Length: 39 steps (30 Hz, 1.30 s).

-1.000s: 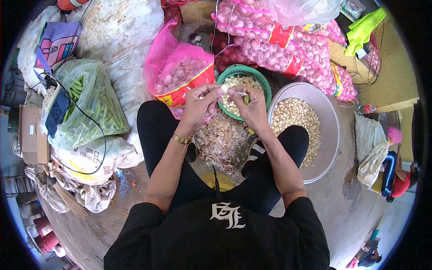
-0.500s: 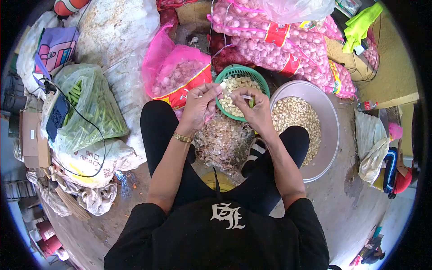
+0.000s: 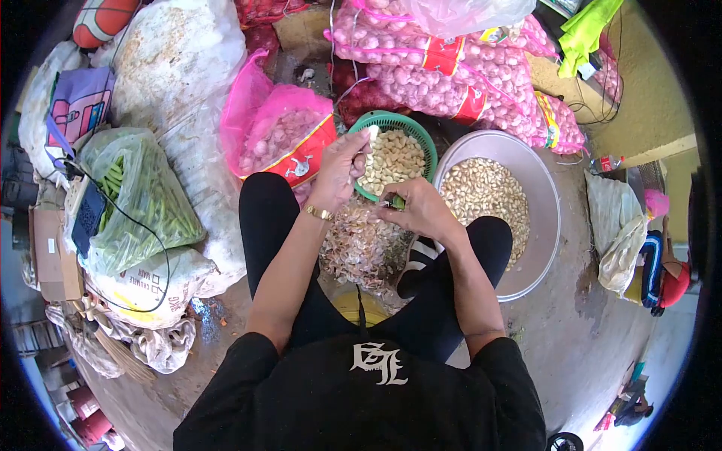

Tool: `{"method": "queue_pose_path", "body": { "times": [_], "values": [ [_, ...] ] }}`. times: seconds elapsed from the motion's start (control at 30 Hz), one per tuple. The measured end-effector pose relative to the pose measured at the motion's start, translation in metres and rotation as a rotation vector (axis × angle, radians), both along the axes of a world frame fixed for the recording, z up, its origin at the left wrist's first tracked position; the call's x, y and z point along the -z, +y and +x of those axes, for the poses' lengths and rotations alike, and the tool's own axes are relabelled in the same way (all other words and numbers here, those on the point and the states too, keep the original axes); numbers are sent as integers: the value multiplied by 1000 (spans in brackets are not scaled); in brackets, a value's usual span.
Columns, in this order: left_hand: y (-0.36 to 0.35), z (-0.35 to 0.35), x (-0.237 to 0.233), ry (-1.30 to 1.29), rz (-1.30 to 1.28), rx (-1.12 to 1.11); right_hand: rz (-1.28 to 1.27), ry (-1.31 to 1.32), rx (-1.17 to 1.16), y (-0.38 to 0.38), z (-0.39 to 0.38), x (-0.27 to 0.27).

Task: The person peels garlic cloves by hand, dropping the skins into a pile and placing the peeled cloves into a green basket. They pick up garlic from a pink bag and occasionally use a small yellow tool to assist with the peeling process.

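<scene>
My left hand (image 3: 342,169) pinches a pale garlic clove (image 3: 372,132) between thumb and fingertips, over the left rim of a green plastic basket (image 3: 432,154). Peeled garlic cloves (image 3: 398,159) lie inside that basket. My right hand (image 3: 426,210) is closed around a small knife with a green handle (image 3: 398,201), just below the basket; most of its blade is hidden or too small to make out. Under both hands spreads a heap of papery garlic skins (image 3: 361,244). A wide pale tub (image 3: 553,225) on the right holds many unpeeled cloves (image 3: 485,199).
An open pink net sack of garlic (image 3: 274,139) stands at the left of the basket. Full garlic sacks (image 3: 451,83) are stacked behind. A clear bag of green pods (image 3: 147,203) and a phone (image 3: 90,208) with a cable sit farther left.
My hands have drawn apart. The right hand with the knife has dropped toward me, while the left keeps the clove raised near the basket's rim. The view has shifted slightly.
</scene>
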<state>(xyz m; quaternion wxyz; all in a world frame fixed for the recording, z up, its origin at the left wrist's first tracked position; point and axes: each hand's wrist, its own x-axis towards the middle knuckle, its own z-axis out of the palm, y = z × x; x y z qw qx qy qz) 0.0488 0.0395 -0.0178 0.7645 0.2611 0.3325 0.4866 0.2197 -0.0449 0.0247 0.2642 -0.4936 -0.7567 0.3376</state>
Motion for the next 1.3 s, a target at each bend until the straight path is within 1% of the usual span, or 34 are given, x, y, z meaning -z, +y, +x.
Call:
{"method": "queue_pose_path", "body": {
  "times": [0.03,0.07,0.1,0.17,0.2,0.27,0.33,0.37,0.4,0.43,0.47,0.5,0.53,0.6,0.63,0.67,0.73,0.77,0.8,0.83,0.87,0.9,0.93,0.97,1.0,1.03,1.07,1.13,1.2,1.23,1.3],
  "values": [
    [7,7,4,54,-26,4,-8,-31,2,-1,2,-2],
    [14,11,9,53,-28,10,-17,-61,4,-2,3,-3],
    [21,15,17,14,-70,11,-18,-63,11,-3,4,3],
    [27,17,30,-106,-121,24,124,23,-96,-4,7,22],
    [27,15,30,-103,-124,25,121,26,-94,-5,7,21],
    [24,8,29,-202,-155,85,-47,-94,-113,-6,5,15],
    [23,-3,31,-202,-159,91,-59,-138,-93,-8,-3,1],
    [22,-10,32,-253,-178,92,-69,-185,-70,-8,-6,-3],
    [20,-16,32,-305,-197,92,-68,-183,-75,-8,-8,0],
    [17,-22,33,-304,-196,86,-72,-119,-112,-8,-10,8],
    [13,-28,34,-416,-291,64,-76,-56,-150,-8,-13,13],
    [8,-33,30,-529,-385,41,-74,-55,-159,-8,-15,16],
    [3,-36,25,-529,-382,33,-61,-83,-163,-9,-17,18],
    [-7,-38,19,-386,-442,-69,-51,-112,-167,-11,-22,22],
    [-12,-44,24,-387,-360,-8,-29,-95,-182,-12,-25,23],
    [-14,-46,24,-390,-359,-11,-6,-77,-199,-11,-27,23],
    [-17,-51,20,-330,-539,-70,-47,-103,-186,-13,-31,20],
    [-15,-61,39,-332,-537,-76,-88,-128,-169,-13,-33,18],
    [-11,-77,76,-438,-371,96,-87,-130,-174,-13,-34,15],
    [-9,-86,96,-538,-200,266,-101,-32,-131,-12,-35,13],
    [-12,-85,86,-541,-196,262,-114,65,-88,-11,-36,11],
    [-18,-81,63,-398,-201,265,-113,62,-92,-9,-39,12],
    [-24,-76,41,-256,-205,269,-98,268,4,-7,-44,14],
    [-32,-67,20,-260,-205,269,-81,473,103,-6,-48,15],
    [-40,-58,-2,-68,-202,214,-81,471,103,-4,-50,10],
    [-44,-54,-11,124,-198,157,27,406,80,-1,-52,3],
    [-45,-54,-10,123,-199,156,134,341,57,-1,-55,-1],
    [-45,-56,-6,322,-22,224,132,344,74,0,-59,11],
    [-45,-56,-4,339,24,255,132,349,89,2,-62,17],
    [-45,-55,-4,354,69,288,146,305,93,3,-61,18],
    [-46,-50,-5,303,34,291,161,260,100,7,-60,18]
  ]
}}
